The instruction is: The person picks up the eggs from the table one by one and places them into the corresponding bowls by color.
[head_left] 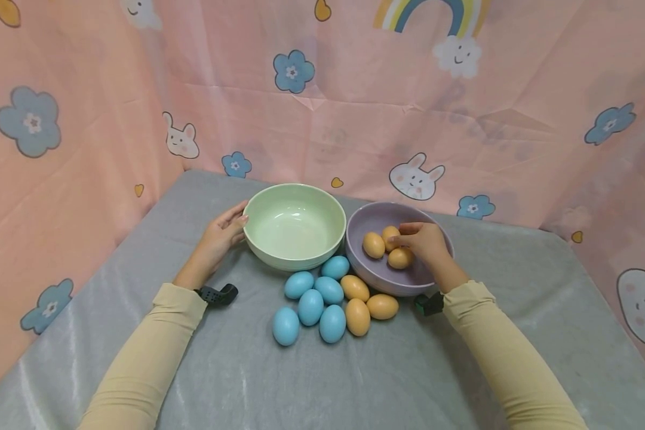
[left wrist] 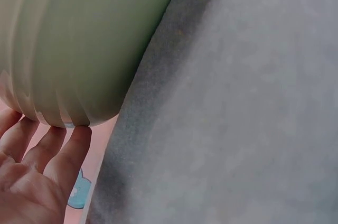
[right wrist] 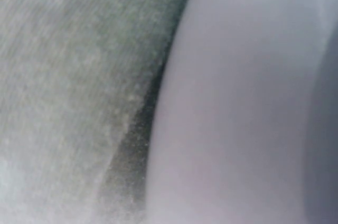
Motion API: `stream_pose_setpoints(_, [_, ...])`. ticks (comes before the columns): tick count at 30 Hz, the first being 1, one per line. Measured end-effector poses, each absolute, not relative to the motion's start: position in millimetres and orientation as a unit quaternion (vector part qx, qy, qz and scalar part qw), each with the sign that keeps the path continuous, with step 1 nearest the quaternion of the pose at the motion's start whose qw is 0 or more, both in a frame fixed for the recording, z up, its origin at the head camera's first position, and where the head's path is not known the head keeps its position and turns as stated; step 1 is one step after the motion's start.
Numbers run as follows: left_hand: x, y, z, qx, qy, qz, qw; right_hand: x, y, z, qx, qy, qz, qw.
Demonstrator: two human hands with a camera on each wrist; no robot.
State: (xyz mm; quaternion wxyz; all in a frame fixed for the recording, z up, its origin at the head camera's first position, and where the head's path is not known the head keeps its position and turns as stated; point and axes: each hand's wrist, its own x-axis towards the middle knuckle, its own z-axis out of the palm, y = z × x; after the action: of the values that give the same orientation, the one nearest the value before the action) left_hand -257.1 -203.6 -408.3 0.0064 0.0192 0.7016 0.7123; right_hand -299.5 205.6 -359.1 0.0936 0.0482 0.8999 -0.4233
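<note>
A light green bowl (head_left: 295,230) and a purple bowl (head_left: 355,270) stand side by side on the grey cloth. My left hand (head_left: 221,236) is at the green bowl's left side; in the left wrist view, its fairly straight fingers (left wrist: 74,155) touch the ribbed outer wall. Inside the purple bowl, my right hand (head_left: 423,242) pinches an orange egg (head_left: 389,234) between thumb and fingers. Two more orange eggs, one to the left (head_left: 374,245) and one in front (head_left: 401,258), lie beside it. The right wrist view shows the purple bowl's wall (right wrist: 227,102) blurred, with the hand hidden.
Several blue eggs (head_left: 310,307) lie on the grey cloth (head_left: 236,364) in front of the bowls. Three orange eggs (head_left: 358,317) lie to their right, close to the purple bowl. A pink patterned curtain (head_left: 344,131) hangs behind the table.
</note>
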Motion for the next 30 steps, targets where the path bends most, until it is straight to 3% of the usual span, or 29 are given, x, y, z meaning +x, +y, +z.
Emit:
stream_pose_setpoints(10, [-257.1,-205.8,-408.6,0.022,0.709,0.705,0.005,-298.3,205.8,-358.8,0.065,0.9,-0.424,0.075])
stream_pose_setpoints(21, [-258.4,-203.4,-409.9,0.021,0.702,0.712,0.002,-292.1,210.3,-351.7,0.071,0.866,-0.495,0.008])
stream_pose_setpoints(30, [-257.6,-203.4,-409.6,0.018,0.7,0.714,0.002,-261.3,217.7,-343.8,0.034,0.866,-0.499,0.022])
